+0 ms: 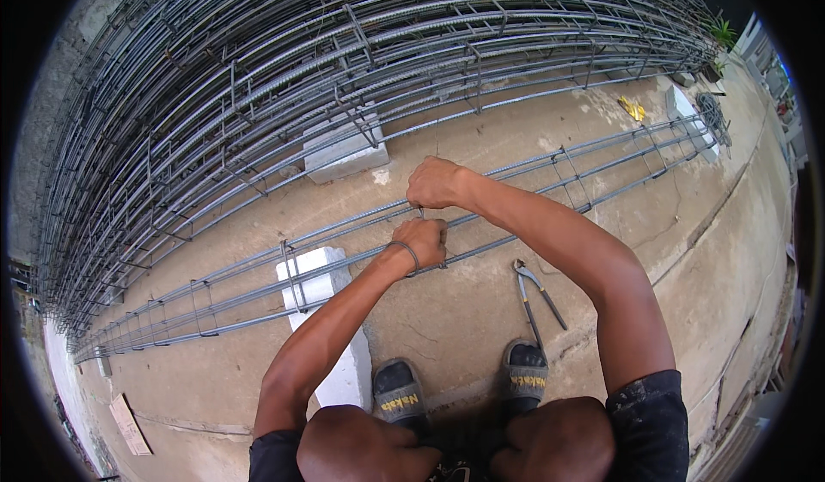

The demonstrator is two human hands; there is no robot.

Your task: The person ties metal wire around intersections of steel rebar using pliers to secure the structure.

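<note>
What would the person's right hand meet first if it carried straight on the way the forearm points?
The right hand points up-left over the long steel rebar cage. Going on, it would probably first meet the white concrete block, then the stacked rebar cages, though depth is unclear.

The left hand (423,241) and right hand (434,183) are hiding the wire tie on the rebar cage (516,181). The cage's far ends are too small to tell.

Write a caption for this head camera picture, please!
Both hands, left and right, grip a long rebar cage; pincers lie beside.
</note>
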